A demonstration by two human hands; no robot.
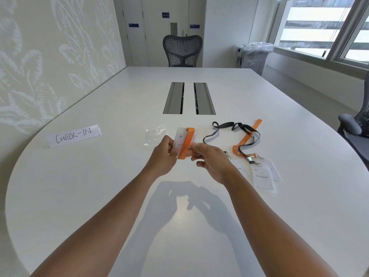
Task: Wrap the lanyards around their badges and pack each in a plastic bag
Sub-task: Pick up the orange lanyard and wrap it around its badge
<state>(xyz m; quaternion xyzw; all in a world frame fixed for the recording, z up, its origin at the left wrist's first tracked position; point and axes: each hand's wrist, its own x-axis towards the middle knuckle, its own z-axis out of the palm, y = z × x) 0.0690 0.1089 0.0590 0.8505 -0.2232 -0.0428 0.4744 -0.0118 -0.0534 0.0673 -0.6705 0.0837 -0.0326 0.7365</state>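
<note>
Above the white table (pixel 99 186), my left hand (pixel 162 156) grips the left edge of a white badge (pixel 179 139). An orange lanyard (pixel 186 142) crosses the badge diagonally, and my right hand (pixel 209 158) pinches its lower end at the badge's right side. A clear plastic bag (pixel 154 134) lies flat on the table just beyond my left hand. To the right lie a black lanyard (pixel 229 126) and a second orange lanyard (pixel 246 136), loose and crossing each other. Their clips lead to two overlapping white badges (pixel 262 177). Another badge (pixel 238 167) is partly hidden by my right wrist.
A folded paper sign reading CHECK-IN (pixel 73 135) stands at the left. Two grey cable slots (pixel 188 97) sit in the table's middle. A black mesh chair (pixel 182 50) stands at the far end, another chair (pixel 355 126) at the right edge, and a lined bin (pixel 254 55) is near the window.
</note>
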